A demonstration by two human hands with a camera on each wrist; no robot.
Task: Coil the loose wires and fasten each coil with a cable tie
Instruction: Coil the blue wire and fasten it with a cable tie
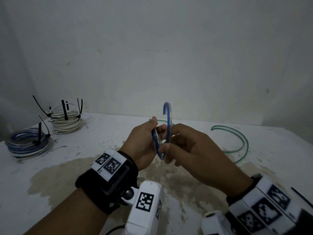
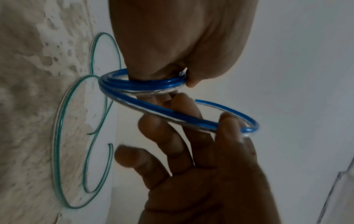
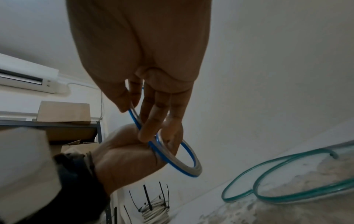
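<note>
A blue and clear wire is held above the table between both hands. My left hand grips its small wound coil in a fist, thumb pressed on the strands. My right hand pinches the loose outer loop between thumb and fingers, its other fingers spread. The wire's free end curls up over the hands. In the right wrist view the coil hangs below the left hand. A loose green wire lies in open curves on the table to the right.
Two tied coils sit at the back left: a white one with several black ties sticking up, and a blue and white one. A black cable tie lies at the right edge. The table is stained. A shelf with cardboard boxes stands left.
</note>
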